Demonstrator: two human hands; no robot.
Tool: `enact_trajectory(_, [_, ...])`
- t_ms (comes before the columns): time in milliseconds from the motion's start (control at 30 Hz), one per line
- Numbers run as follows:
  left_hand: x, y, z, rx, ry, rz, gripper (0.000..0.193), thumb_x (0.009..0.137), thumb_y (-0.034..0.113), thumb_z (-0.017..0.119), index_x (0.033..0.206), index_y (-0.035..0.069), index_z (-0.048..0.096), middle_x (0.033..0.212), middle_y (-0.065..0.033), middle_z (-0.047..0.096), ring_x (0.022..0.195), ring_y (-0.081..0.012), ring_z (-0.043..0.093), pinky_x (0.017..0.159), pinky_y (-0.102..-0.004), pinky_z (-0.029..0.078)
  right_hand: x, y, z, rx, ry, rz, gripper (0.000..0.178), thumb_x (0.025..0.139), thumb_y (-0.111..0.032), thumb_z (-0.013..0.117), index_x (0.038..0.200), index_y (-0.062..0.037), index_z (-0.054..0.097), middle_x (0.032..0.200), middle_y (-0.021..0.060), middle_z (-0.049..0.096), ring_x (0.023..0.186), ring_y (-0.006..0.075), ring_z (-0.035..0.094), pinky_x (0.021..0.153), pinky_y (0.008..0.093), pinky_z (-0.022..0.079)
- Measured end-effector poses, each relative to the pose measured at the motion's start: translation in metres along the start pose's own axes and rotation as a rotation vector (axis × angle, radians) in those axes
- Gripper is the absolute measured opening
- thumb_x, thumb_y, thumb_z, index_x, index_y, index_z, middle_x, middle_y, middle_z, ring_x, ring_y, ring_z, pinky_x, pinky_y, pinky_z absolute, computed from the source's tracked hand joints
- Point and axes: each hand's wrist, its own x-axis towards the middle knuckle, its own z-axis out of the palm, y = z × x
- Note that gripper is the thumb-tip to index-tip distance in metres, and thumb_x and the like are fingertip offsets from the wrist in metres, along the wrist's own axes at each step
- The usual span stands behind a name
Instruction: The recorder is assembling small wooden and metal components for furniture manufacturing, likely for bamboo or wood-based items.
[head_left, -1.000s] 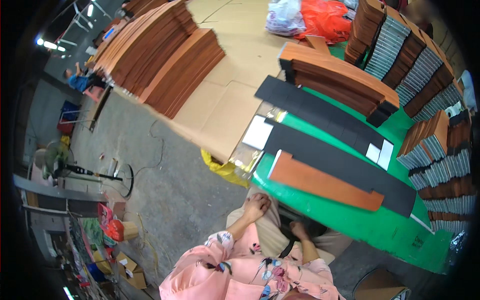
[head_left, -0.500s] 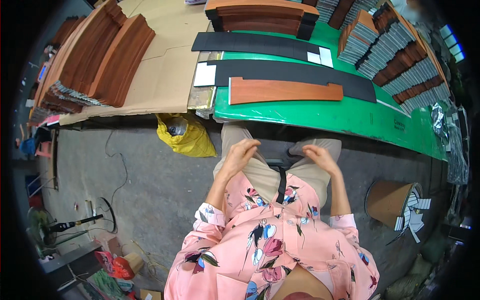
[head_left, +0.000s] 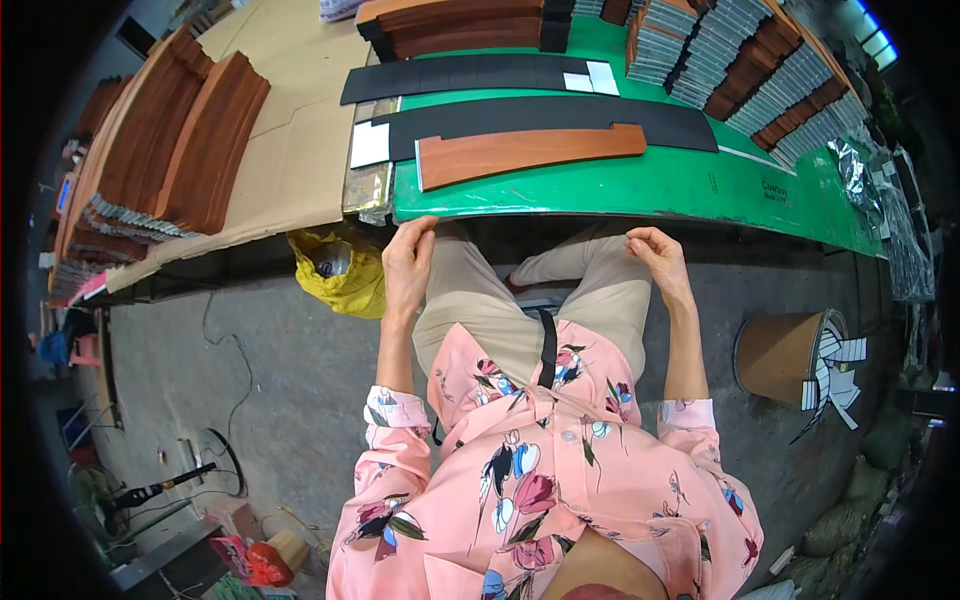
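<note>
Just below the front edge of the green work surface (head_left: 560, 200), my left hand (head_left: 408, 268) is raised with its fingers curled together and nothing visible in it. My right hand (head_left: 661, 262) hovers above my right thigh, fingers bent in and closed, also holding nothing that shows. Between and beyond the hands lies a reddish-brown wood-grain strip (head_left: 530, 158), notched along its far side. It partly overlaps a long black strip (head_left: 660, 125) with a white patch (head_left: 370, 145) at its left end. A second black strip (head_left: 460, 78) with white patches lies farther back.
Brown panels (head_left: 215, 140) stand stacked on cardboard (head_left: 300, 120) at left. More stacked panels (head_left: 750, 75) are at back right, and a bundle (head_left: 460, 30) sits at the back. A yellow bag (head_left: 345, 285) hangs below the table. A brown bin (head_left: 780, 355) with white scraps stands right.
Both hands have risen toward the table edge and spread farther apart, the left going left. The whole view has shifted slightly; the strips lie as before relative to the table.
</note>
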Motion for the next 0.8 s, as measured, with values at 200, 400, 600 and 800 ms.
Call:
enact_trajectory(200, [0.033,0.006,0.005,0.06,0.013,0.059,0.02,0.083,0.004,0.054,0.102,0.0,0.06,0.091,-0.0133,0.062,0.079,-0.0226,0.061,0.07,-0.0298,0.046,0.007,-0.007,-0.005,-0.017,0.087,-0.078,0.016,0.085,-0.008,0.059,0.098,0.0014,0.061,0.085,0.0038,0.062,0.079,0.0093,0.058,0.074,0.0214,0.046])
enact_trajectory(400, [0.074,-0.003,0.008,0.22,0.062,0.005,0.031,0.084,0.015,0.056,0.113,0.003,0.055,0.094,-0.0146,0.064,0.084,-0.0254,0.062,0.074,-0.0335,0.048,0.054,-0.026,-0.01,-0.258,0.232,-0.204,0.021,0.083,-0.007,0.057,0.102,-0.0007,0.061,0.086,0.0026,0.063,0.076,0.0081,0.057,0.068,0.0231,0.047])
enact_trajectory(600, [0.097,-0.015,0.015,0.517,-0.025,-0.083,0.049,0.081,0.021,0.062,0.123,0.004,0.045,0.095,-0.0189,0.063,0.081,-0.0301,0.063,0.07,-0.0371,0.048,0.117,-0.034,-0.017,-0.556,0.336,-0.265,0.039,0.081,-0.017,0.059,0.116,-0.0022,0.053,0.107,0.0151,0.061,0.084,0.0242,0.061,0.077,0.0341,0.047])
enact_trajectory(800, [0.092,-0.017,0.027,0.052,0.004,-0.27,0.071,0.067,0.001,0.071,0.128,0.006,0.037,0.092,-0.0137,0.058,0.082,-0.0242,0.058,0.071,-0.0353,0.049,0.145,-0.008,-0.03,-0.283,0.298,-0.184,0.049,0.084,-0.019,0.057,0.126,0.0004,0.042,0.12,0.0207,0.052,0.102,0.0243,0.056,0.086,0.0324,0.044])
